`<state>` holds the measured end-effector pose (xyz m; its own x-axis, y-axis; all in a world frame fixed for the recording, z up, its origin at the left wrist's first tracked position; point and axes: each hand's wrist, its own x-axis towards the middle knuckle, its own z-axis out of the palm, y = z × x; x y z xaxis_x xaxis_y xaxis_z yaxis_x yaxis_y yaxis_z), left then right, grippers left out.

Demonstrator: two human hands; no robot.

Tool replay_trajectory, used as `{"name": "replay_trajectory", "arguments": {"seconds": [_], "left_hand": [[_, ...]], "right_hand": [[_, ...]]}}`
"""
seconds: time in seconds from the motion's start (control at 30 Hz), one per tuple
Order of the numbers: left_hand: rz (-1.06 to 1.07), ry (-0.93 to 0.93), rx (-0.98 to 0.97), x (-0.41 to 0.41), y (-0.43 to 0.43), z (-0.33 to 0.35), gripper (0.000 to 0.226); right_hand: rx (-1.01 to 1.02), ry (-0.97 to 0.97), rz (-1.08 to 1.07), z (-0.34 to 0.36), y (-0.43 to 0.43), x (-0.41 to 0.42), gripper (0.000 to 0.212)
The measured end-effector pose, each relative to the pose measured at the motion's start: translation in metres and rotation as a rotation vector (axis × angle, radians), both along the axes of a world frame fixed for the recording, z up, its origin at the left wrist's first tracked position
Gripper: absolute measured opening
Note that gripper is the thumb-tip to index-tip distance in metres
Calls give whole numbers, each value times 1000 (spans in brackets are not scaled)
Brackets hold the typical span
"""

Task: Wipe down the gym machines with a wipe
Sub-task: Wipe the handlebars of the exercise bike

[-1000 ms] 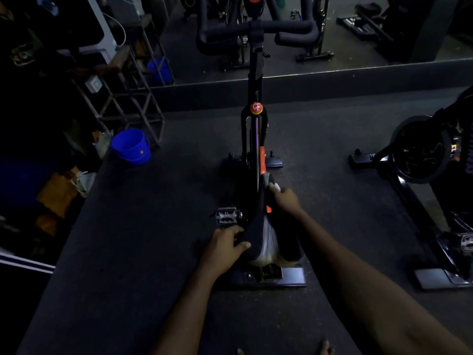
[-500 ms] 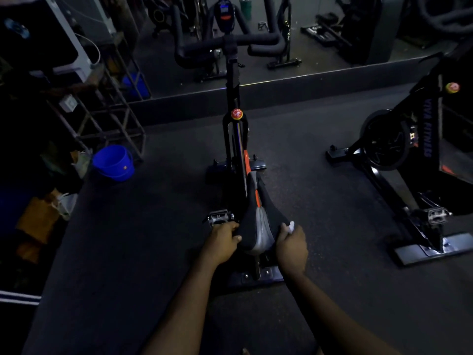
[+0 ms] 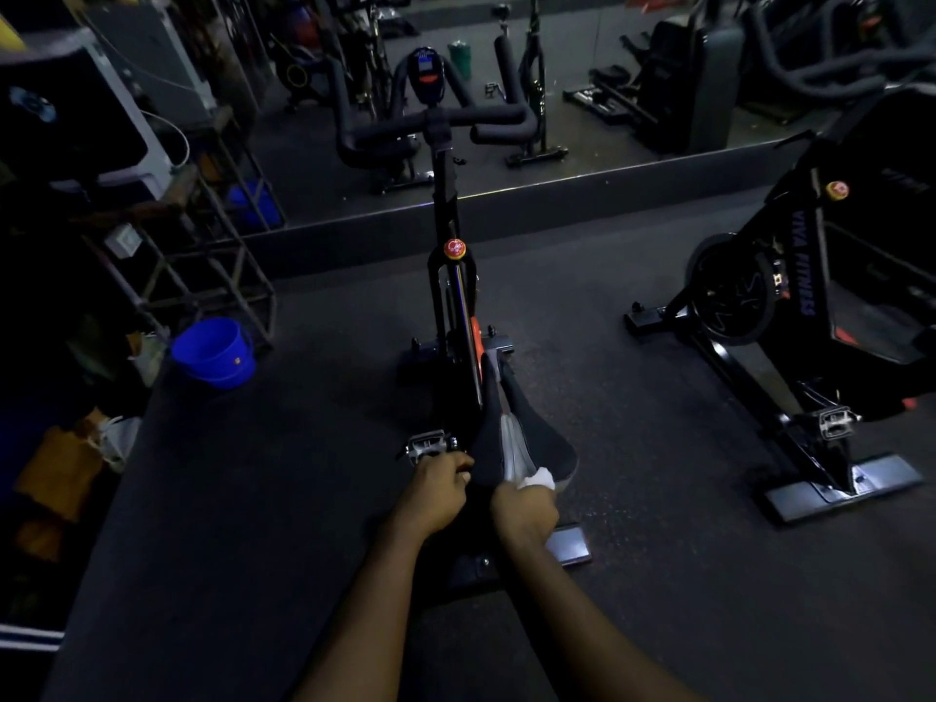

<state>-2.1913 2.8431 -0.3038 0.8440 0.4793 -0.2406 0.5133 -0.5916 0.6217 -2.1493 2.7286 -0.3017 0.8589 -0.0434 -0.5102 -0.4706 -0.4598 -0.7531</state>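
Your right hand [image 3: 524, 509] has slid from the right flank to the rear edge of the black padded saddle [image 3: 544, 443]. Left hand [image 3: 440, 491] hasn't shifted.

Right fingers are clenched round the crumpled white wipe [image 3: 538, 479]. It bunches out just ahead of the knuckles and presses on the back end of the saddle's pale grey centre strip [image 3: 511, 443]. Left fingers [image 3: 458, 471] curl over the saddle's left edge, gripping it. The two hands are near each other but apart.

- Just beyond the left fingertips: metal cage pedal [image 3: 428, 444].
- Straight ahead of both sets of fingers: black spin bike frame [image 3: 436, 296] rises to a red-and-yellow round knob [image 3: 454, 248], then black foam handlebars [image 3: 435, 126] and a small console [image 3: 428, 73].
- Below the right wrist: the bike's flat grey rear foot [image 3: 570, 544] on the dark rubber floor [image 3: 304, 473].
- Well off to the left of the left fingers: blue plastic bucket [image 3: 215, 353] beside a bare metal rack [image 3: 202, 266].
- Well off to the right of the right fingers: second black spin bike [image 3: 759, 306], side-on.
- Beyond the handlebars: mirror wall [image 3: 633, 93].
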Motion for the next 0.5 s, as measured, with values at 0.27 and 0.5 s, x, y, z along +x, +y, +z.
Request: {"name": "replay_trajectory", "arguments": {"seconds": [0.27, 0.5], "left_hand": [[13, -187, 27, 8, -38, 22, 25], [-95, -272, 22, 41, -86, 69, 26]], "right_hand": [[47, -141, 85, 19, -63, 25, 20], [197, -285, 233, 67, -128, 66, 13]]}}
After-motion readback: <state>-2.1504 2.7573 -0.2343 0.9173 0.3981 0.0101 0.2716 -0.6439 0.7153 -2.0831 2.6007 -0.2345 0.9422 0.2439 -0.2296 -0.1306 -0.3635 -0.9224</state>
